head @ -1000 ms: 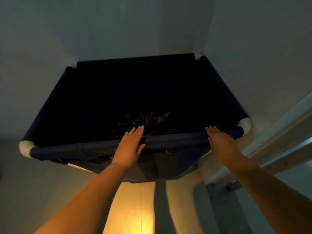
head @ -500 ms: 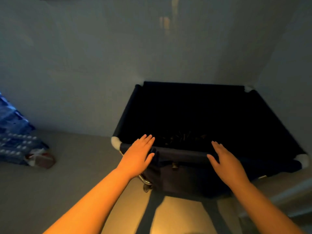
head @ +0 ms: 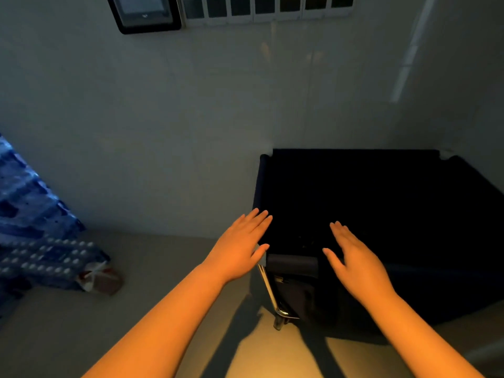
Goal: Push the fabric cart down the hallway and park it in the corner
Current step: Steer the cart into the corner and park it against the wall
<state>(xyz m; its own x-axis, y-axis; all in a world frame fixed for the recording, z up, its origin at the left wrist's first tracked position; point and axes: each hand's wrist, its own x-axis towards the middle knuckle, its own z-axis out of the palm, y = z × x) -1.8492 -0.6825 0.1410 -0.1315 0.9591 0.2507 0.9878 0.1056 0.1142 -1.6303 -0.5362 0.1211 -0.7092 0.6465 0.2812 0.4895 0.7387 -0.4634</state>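
The dark navy fabric cart [head: 294, 264] stands in the corner where two pale walls meet, its far rim against the back wall. Its inside is black and its contents are too dark to make out. A shiny metal leg [head: 270, 293] shows at its near left corner. My left hand [head: 240, 248] hovers flat, fingers together, over the cart's near left corner, apparently just off the rim. My right hand [head: 351, 255] is stretched flat above the near rim, holding nothing.
Stacked blue shrink-wrapped bottle packs [head: 32, 227] sit on the floor at the left, with a small bag [head: 99, 278] beside them. A dark wall panel [head: 144, 12] and a row of switches [head: 267, 6] hang high on the back wall. Bare floor lies between packs and cart.
Both hands have come off the cart's near rim and now hover flat. The view has swung left and up, so the cart sits further right in frame.
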